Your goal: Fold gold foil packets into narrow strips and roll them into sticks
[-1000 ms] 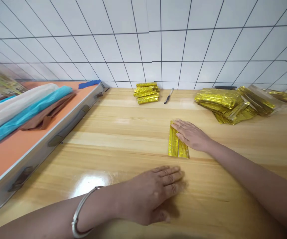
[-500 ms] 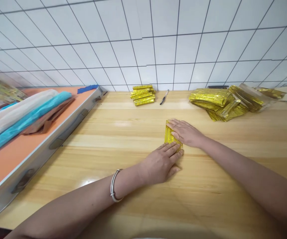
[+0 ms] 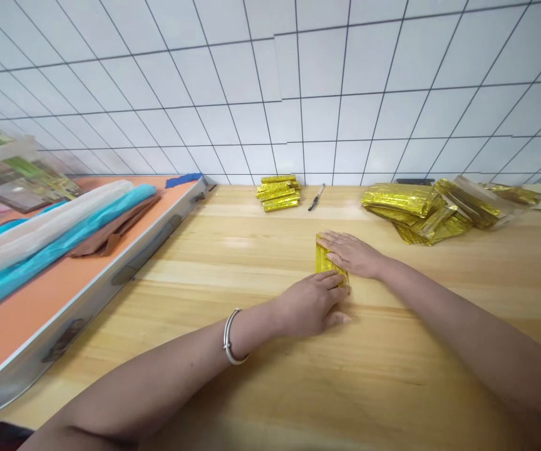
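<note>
A folded gold foil piece [image 3: 323,258] lies on the wooden table [image 3: 252,250] at its middle. My right hand [image 3: 352,255] rests flat on its right side, fingers stretched out and pointing left. At the foil's near end, my left hand [image 3: 312,304] has its fingers laid over the edge and its thumb out to the side. A metal bangle [image 3: 230,338] circles my left wrist. Most of the foil is hidden under the two hands.
A small stack of folded gold pieces [image 3: 278,191] sits at the back by the tiled wall, a pen [image 3: 316,196] beside it. A loose heap of gold foil sheets [image 3: 432,210] lies at back right. An orange-topped bench [image 3: 26,294] with rolled cloths [image 3: 54,232] stands left.
My left hand slid forward from the near table surface onto the foil's near end. The foil now looks shorter. The view shifted slightly; my right hand stayed on the foil.
</note>
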{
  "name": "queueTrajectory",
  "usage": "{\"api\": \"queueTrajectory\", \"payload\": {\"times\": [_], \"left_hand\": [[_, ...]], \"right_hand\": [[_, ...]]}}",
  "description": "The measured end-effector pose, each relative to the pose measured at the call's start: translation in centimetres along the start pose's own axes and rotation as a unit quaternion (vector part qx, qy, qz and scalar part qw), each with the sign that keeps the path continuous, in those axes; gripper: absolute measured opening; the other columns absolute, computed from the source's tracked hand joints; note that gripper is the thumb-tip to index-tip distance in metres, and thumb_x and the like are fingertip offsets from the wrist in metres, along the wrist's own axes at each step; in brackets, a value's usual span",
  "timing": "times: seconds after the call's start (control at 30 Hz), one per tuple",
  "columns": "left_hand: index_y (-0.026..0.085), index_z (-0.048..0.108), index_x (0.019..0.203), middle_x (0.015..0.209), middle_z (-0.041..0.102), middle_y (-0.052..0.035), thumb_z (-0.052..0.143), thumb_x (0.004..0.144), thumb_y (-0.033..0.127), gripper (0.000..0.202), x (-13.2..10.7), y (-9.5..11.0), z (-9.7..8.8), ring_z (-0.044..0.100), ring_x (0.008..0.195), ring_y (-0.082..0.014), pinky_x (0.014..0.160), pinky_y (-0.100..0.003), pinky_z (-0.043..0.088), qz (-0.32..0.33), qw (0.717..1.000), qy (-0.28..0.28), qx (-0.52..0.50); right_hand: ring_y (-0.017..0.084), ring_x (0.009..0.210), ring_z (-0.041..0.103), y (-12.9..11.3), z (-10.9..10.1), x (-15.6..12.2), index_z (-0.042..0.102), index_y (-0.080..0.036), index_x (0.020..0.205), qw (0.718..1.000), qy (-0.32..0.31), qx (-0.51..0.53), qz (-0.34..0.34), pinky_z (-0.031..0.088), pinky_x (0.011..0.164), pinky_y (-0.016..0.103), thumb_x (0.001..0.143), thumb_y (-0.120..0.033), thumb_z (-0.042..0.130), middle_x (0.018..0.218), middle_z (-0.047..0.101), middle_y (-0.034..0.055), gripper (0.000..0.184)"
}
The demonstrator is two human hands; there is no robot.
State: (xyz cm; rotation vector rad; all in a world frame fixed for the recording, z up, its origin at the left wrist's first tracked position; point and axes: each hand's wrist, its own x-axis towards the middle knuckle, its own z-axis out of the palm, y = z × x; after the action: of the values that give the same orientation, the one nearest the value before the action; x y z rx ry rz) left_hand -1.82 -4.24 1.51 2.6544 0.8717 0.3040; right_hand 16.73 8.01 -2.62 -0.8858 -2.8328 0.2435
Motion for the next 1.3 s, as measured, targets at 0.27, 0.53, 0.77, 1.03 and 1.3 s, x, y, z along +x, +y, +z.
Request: {"api": "queueTrajectory", "payload": {"times": [0.27, 0.53, 0.77, 1.03, 1.3], "left_hand": [[0.016, 0.061, 0.093, 0.1, 0.059, -0.0074, 0.053, 0.086, 0.028, 0.016, 1.9, -7.0, -1.0, 0.058, 0.094, -0.0174, 0.087, -0.032, 0.048, -0.114, 0.979, 0.166, -0.026], [0.017, 0.054, 0.106, 0.105, 0.055, -0.0082, 0.062, 0.081, 0.043, 0.037, 2.2, -9.1, -1.2, 0.056, 0.096, -0.0193, 0.086, -0.031, 0.045, -0.053, 0.996, 0.065, 0.018], [0.019, 0.049, 0.111, 0.117, 0.053, -0.0083, 0.054, 0.082, 0.054, 0.046, 2.0, -8.8, -2.0, 0.056, 0.103, -0.0215, 0.093, -0.036, 0.041, -0.046, 0.997, 0.024, 0.058], [0.021, 0.04, 0.128, 0.14, 0.042, -0.0118, 0.051, 0.078, 0.067, 0.069, 2.0, -8.7, -2.2, 0.047, 0.123, -0.0259, 0.102, -0.04, 0.03, -0.032, 0.996, -0.007, 0.078], [0.019, 0.028, 0.142, 0.151, 0.022, -0.0183, 0.046, 0.067, 0.081, 0.1, 1.5, -8.4, -1.4, 0.02, 0.139, -0.0359, 0.109, -0.052, 0.017, -0.058, 0.993, -0.04, 0.095]], "right_hand": [[0.022, 0.138, 0.025, -0.2, 0.2, 0.0, 0.029, -0.017, 0.145, 1.0, -0.002, -0.007, 0.01, 0.025, 0.111, 0.044, 0.095, -0.043, 0.028, 0.15, 0.032, 0.0104, 0.056], [0.025, 0.14, 0.02, 0.0, -1.1, -0.9, 0.029, -0.017, 0.145, 0.998, 0.015, 0.064, 0.008, 0.025, 0.112, 0.044, 0.089, -0.045, 0.044, 0.154, 0.019, 0.0122, 0.064], [0.028, 0.137, 0.027, 0.8, -1.7, -3.1, 0.032, -0.017, 0.144, 0.998, -0.002, 0.062, 0.026, 0.027, 0.111, 0.047, 0.089, -0.047, 0.045, 0.15, 0.029, 0.0121, 0.064], [0.031, 0.141, 0.013, 0.9, -1.6, -3.2, 0.017, -0.015, 0.148, 0.996, -0.079, 0.03, 0.037, 0.019, 0.112, 0.051, 0.076, -0.068, 0.049, 0.155, 0.013, 0.0146, 0.095], [0.035, 0.141, -0.004, 0.0, -2.5, -2.9, 0.005, -0.011, 0.149, 0.983, -0.171, 0.03, 0.066, 0.008, 0.113, 0.052, 0.061, -0.081, 0.052, 0.155, -0.005, 0.0165, 0.122]]}}
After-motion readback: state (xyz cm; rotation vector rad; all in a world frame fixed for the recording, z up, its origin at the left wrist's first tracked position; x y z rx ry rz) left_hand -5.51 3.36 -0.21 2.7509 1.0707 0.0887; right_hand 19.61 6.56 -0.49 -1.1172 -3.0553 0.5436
